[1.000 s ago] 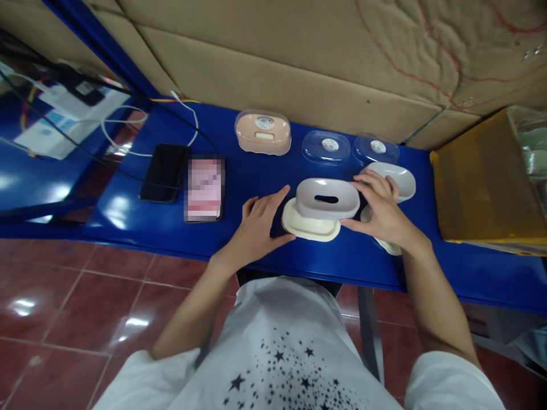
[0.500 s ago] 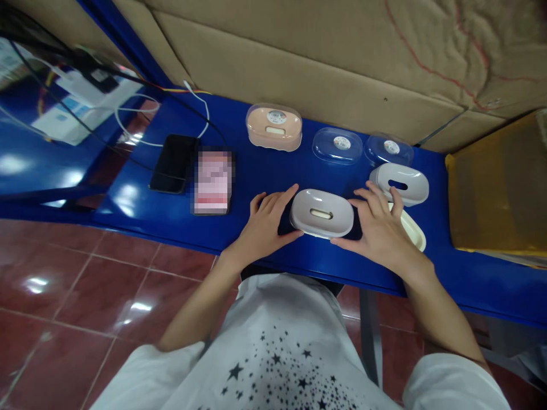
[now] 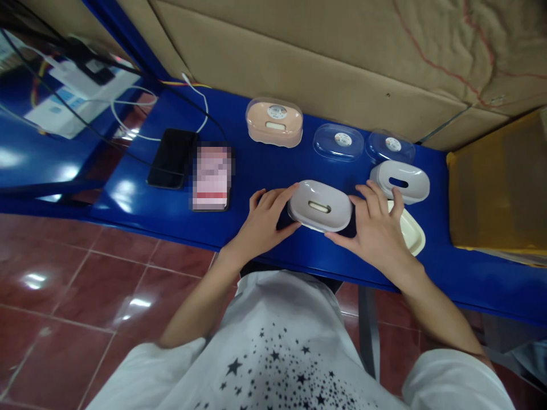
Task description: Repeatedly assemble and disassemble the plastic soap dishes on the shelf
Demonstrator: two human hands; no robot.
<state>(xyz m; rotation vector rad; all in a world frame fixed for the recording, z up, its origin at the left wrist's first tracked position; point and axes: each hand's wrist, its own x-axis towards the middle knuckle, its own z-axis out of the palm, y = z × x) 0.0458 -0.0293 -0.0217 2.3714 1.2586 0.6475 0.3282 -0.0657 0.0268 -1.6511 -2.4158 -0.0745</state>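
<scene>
A grey oval dish point(image 3: 320, 219) with a slot in its middle sits near the table's front edge, a cream part showing through the slot. My left hand point(image 3: 269, 219) grips its left end between thumb and forefinger. At the right end, my right hand point(image 3: 376, 228) holds it the same way. Just beyond my right hand lie a second grey slotted dish point(image 3: 412, 185) and a cream tray point(image 3: 413, 234), partly hidden by that hand. Two clear lids point(image 3: 331, 149) with round stickers lie behind. A peach dish point(image 3: 273, 136) under a clear lid stands at the back.
A black phone point(image 3: 173, 159) and a second phone with a blurred screen point(image 3: 212, 179) lie on the blue table point(image 3: 141, 219) at left. Cables and a power strip point(image 3: 64, 108) are farther left. A taped box point(image 3: 498, 193) stands at right, cardboard behind.
The grey dish between my hands has tilted slightly, its right end now a little nearer the front edge. My fingers stay at both ends. The whole view has shifted slightly.
</scene>
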